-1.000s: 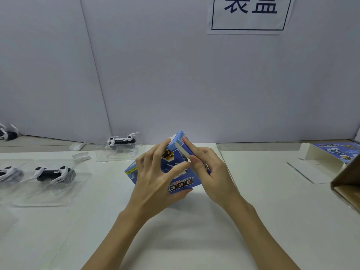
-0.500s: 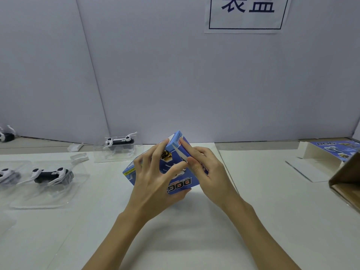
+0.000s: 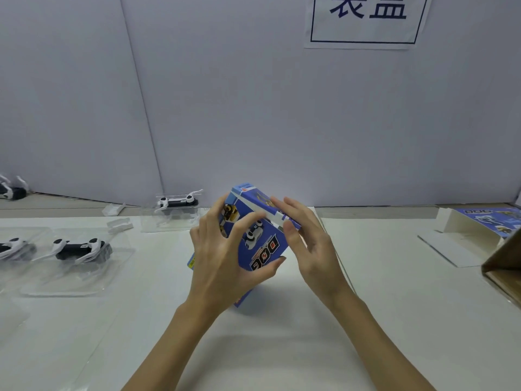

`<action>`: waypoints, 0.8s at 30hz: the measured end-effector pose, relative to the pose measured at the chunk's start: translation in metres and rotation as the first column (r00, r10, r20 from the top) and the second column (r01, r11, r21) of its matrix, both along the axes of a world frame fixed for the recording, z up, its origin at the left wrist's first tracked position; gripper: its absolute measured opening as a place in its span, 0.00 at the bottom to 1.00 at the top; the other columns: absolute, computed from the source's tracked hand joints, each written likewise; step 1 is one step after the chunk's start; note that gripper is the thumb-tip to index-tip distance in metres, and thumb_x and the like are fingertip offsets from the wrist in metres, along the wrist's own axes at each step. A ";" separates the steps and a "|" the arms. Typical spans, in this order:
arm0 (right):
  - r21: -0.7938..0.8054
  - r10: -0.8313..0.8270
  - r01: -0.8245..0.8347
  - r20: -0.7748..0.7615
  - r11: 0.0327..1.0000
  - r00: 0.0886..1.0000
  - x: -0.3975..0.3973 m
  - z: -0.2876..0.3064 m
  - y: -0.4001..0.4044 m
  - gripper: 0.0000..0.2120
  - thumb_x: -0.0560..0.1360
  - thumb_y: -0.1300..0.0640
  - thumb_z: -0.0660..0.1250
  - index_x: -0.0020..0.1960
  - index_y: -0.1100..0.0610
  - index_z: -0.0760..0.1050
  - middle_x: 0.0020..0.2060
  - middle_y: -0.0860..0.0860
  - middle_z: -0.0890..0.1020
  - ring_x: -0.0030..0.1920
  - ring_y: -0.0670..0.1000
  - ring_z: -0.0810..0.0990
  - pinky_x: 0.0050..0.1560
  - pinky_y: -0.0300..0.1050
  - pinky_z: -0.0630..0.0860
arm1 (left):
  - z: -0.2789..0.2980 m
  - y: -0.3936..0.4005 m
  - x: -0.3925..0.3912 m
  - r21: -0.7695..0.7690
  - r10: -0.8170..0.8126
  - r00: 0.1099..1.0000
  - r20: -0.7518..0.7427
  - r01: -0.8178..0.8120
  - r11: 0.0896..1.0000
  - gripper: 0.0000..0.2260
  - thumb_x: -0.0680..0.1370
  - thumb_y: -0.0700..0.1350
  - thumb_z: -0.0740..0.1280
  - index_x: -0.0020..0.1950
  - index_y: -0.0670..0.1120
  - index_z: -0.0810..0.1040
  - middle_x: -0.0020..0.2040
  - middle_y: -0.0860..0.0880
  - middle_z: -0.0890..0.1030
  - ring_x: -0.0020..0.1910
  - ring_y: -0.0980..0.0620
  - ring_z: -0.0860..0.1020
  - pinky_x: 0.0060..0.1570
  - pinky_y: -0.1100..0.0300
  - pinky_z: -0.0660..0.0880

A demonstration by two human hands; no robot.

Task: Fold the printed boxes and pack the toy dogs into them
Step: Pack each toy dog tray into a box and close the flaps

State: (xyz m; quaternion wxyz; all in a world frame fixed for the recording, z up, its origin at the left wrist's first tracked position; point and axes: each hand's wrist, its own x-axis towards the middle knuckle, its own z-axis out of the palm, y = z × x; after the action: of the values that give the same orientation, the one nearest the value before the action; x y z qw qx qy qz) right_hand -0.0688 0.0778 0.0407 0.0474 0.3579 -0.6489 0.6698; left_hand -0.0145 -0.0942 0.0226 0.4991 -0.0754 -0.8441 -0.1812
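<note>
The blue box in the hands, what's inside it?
Can't tell. The blue box is held tilted by the left hand and right hand, and only its printed outside shows. The toy dogs in view lie on the table.

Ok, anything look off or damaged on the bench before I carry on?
Nothing stands out. The blue box sits tilted only because the left hand and right hand hold it. The toy dogs lie intact in their clear trays.

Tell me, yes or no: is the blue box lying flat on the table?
No: the blue box is tilted up, held between the left hand and right hand.
</note>
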 end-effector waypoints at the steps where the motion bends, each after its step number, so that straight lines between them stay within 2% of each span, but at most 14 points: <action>1: 0.013 -0.017 0.017 -0.015 1.000 1.000 0.000 -0.001 -0.002 0.21 0.80 0.48 0.61 0.72 0.41 0.71 0.74 0.46 0.70 0.77 0.47 0.66 0.51 0.46 0.85 | 0.000 0.001 0.001 0.003 0.003 1.000 0.002 -0.003 1.000 0.34 0.70 0.73 0.69 0.71 0.61 0.66 0.77 0.42 0.64 0.71 0.42 0.70 0.63 0.40 0.73; 4: 0.026 -0.016 0.017 -0.035 1.000 0.999 0.001 -0.006 -0.006 0.21 0.81 0.45 0.61 0.74 0.41 0.71 0.74 0.47 0.71 0.76 0.50 0.68 0.52 0.48 0.86 | -0.001 0.000 0.001 -0.012 0.006 1.000 -0.001 -0.006 1.000 0.34 0.70 0.71 0.69 0.71 0.57 0.68 0.77 0.44 0.63 0.71 0.41 0.70 0.62 0.39 0.74; 6: 0.037 0.006 -0.004 -0.071 0.999 0.997 0.001 -0.009 -0.006 0.22 0.81 0.42 0.62 0.75 0.39 0.71 0.74 0.45 0.70 0.77 0.50 0.68 0.52 0.45 0.85 | -0.002 -0.001 0.000 -0.011 0.010 1.000 -0.007 -0.010 1.000 0.34 0.70 0.70 0.70 0.70 0.56 0.68 0.77 0.45 0.62 0.72 0.40 0.70 0.62 0.38 0.75; 10: 0.090 0.001 0.017 -0.195 0.996 0.981 0.000 -0.014 -0.006 0.26 0.81 0.48 0.67 0.75 0.32 0.66 0.74 0.42 0.68 0.77 0.52 0.66 0.51 0.39 0.83 | -0.003 -0.005 -0.001 -0.008 -0.005 1.000 -0.002 0.005 1.000 0.34 0.70 0.68 0.71 0.71 0.60 0.64 0.78 0.43 0.61 0.72 0.39 0.70 0.61 0.36 0.75; 13: 0.098 -0.010 0.032 -0.214 0.995 0.977 -0.001 -0.014 -0.006 0.26 0.80 0.47 0.67 0.74 0.29 0.65 0.73 0.41 0.69 0.77 0.51 0.66 0.51 0.38 0.83 | -0.004 -0.007 -0.001 -0.005 -0.012 1.000 0.005 0.012 1.000 0.34 0.70 0.68 0.71 0.71 0.61 0.64 0.78 0.41 0.62 0.73 0.39 0.70 0.62 0.36 0.75; 16: 0.061 -0.014 0.024 -0.156 0.998 0.988 0.000 -0.011 -0.006 0.23 0.80 0.43 0.63 0.75 0.35 0.69 0.72 0.43 0.71 0.77 0.51 0.67 0.50 0.39 0.84 | -0.004 -0.006 -0.001 -0.009 -0.023 1.000 0.001 0.023 1.000 0.34 0.71 0.69 0.71 0.72 0.58 0.68 0.80 0.42 0.60 0.74 0.40 0.68 0.64 0.38 0.74; 19: 0.008 -0.046 0.048 -0.119 0.999 0.992 0.000 -0.008 -0.006 0.22 0.80 0.44 0.62 0.74 0.45 0.74 0.69 0.47 0.75 0.75 0.51 0.70 0.50 0.42 0.84 | -0.004 -0.004 0.001 -0.031 -0.047 0.999 -0.021 0.046 0.998 0.33 0.73 0.69 0.71 0.74 0.59 0.69 0.81 0.37 0.60 0.76 0.43 0.66 0.66 0.39 0.73; 24: -0.021 -0.069 0.068 -0.073 0.997 0.995 0.003 -0.005 -0.004 0.19 0.81 0.50 0.64 0.71 0.45 0.75 0.68 0.48 0.78 0.72 0.50 0.75 0.49 0.39 0.84 | -0.003 0.000 0.001 -0.015 -0.061 0.998 -0.027 0.060 0.998 0.31 0.72 0.68 0.71 0.72 0.56 0.71 0.80 0.38 0.62 0.76 0.41 0.67 0.62 0.34 0.76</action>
State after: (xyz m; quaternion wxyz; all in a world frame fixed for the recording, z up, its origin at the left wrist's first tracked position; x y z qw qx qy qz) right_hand -0.0656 0.0734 0.0358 0.0973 0.3594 -0.6522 0.6603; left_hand -0.0133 -0.0942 0.0191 0.5045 -0.1069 -0.8356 -0.1892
